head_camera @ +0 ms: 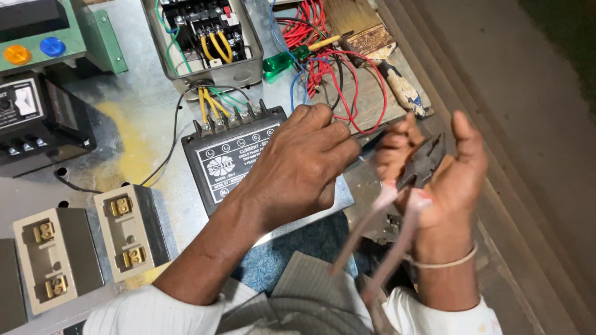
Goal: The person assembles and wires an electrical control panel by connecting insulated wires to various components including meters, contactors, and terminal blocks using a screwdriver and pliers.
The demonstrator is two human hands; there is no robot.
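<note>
Taking stock of the bench, entry one: the right hand?

— right hand (447, 186): palm up, thumb raised, fingers loosely curled round pliers (421, 166) with pink handles; nose pointing up, jaws look nearly closed, nothing seen between them

Entry two?

— left hand (304, 164): knuckles up, fingers pressed together, fingertips pinching what looks like a thin wire (372, 141); its end sits just beside the pliers' nose, not touching as far as I can tell

Where does that put the work?

— my reading: wire being offered up to the pliers, grip or cut not yet made. Next move calls for the wire end to be steadied and laid squarely in the jaws before any squeeze

Surroundings?

— black relay box (231, 162) with yellow and green leads, partly under the left hand
— open metal enclosure (245, 65), wired, beyond it
— green-handled screwdriver (282, 61) among red wires (338, 74)
— two beige terminal blocks (130, 231), on the grey panel (133, 105) well to the left
</note>
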